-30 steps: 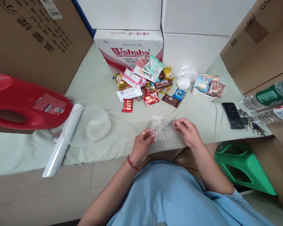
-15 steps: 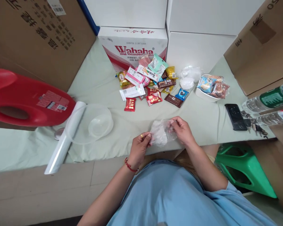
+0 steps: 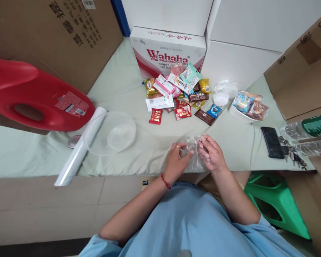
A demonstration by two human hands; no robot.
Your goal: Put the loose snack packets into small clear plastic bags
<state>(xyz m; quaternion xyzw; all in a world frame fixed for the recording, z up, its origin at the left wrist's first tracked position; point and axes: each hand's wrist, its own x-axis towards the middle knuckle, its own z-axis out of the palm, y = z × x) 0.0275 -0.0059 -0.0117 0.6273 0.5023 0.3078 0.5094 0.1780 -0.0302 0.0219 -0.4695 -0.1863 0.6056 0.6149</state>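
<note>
A crumpled clear plastic bag (image 3: 195, 162) is stretched between my two hands, just above the near edge of the table. My right hand (image 3: 213, 155) pinches its right side, fingers closed on the bunched plastic. On the other side, my left hand (image 3: 178, 160) has its thumb and forefinger on the bag's left part; its remaining fingers are curled and partly hidden. Beyond my hands lies a pile of wrapped snacks (image 3: 182, 91), with a red snack packet (image 3: 155, 116) nearest on its left. More clear bags (image 3: 224, 91) lie bunched right of the pile.
A white bowl (image 3: 239, 115) holds snack packets. At right are a phone (image 3: 272, 142), keys (image 3: 293, 153) and plastic bottles (image 3: 315, 125). A clear round tub (image 3: 123, 134), a white roll (image 3: 80, 150) and a red jug (image 3: 50, 89) stand left. Boxes (image 3: 171, 46) line the back.
My left hand has moved right, closer to my right hand, and its thumb now reaches over the bag. The bunched white part has given way to loose, see-through plastic. The view has shifted.
</note>
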